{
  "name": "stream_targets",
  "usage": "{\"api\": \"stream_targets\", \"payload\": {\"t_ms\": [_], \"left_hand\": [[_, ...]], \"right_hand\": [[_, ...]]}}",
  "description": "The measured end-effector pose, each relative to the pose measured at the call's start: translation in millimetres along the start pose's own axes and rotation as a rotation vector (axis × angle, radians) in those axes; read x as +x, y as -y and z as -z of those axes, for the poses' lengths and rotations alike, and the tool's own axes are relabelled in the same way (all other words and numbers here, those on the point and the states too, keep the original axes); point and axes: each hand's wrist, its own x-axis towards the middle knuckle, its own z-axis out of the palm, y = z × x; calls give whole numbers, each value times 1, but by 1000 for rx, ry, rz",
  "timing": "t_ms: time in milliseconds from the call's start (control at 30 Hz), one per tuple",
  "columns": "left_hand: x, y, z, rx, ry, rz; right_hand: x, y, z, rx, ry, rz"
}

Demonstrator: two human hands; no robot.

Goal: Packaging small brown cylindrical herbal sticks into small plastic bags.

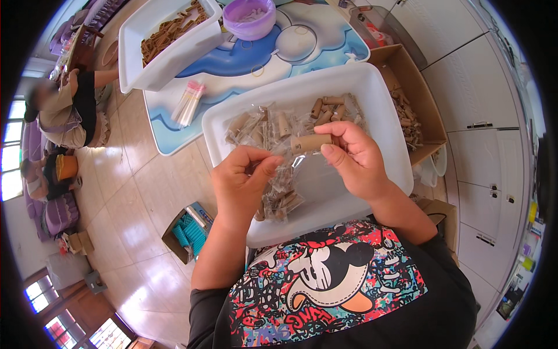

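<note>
Over a white plastic tub (388, 125), my right hand (361, 163) pinches the right end of a short brown cardboard tube (311, 143) between thumb and fingers. My left hand (239, 181) is closed in a pinch on the edge of a small clear plastic bag (295, 163) at the tube's left end. How far the tube sits inside the bag is hard to make out. Below the hands, tubes in clear bags (286, 200) lie along the tub's left side. Bare brown tubes (332, 103) are heaped at its far right.
Beyond stands a blue-and-white table (244, 81) with a bundle of thin sticks (188, 104), a purple-lined bowl (250, 26) and another white tub (174, 70) of brown pieces. A cardboard box (433, 110) of tubes is at right. A box of teal items (189, 231) is at lower left. People (72, 110) sit farther left.
</note>
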Motion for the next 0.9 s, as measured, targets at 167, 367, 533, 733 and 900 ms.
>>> {"api": "stream_targets", "payload": {"t_ms": [167, 367, 533, 733, 900], "left_hand": [[5, 6, 1, 12, 273, 122], [4, 4, -4, -308, 428, 434], [4, 7, -11, -479, 346, 498], [4, 16, -14, -580, 270, 452], [1, 10, -24, -639, 170, 428]], "right_hand": [[4, 10, 2, 46, 163, -167], [7, 4, 6, 87, 304, -198], [3, 1, 0, -169, 153, -111], [1, 6, -1, -420, 265, 72], [0, 1, -4, -271, 167, -82]]}}
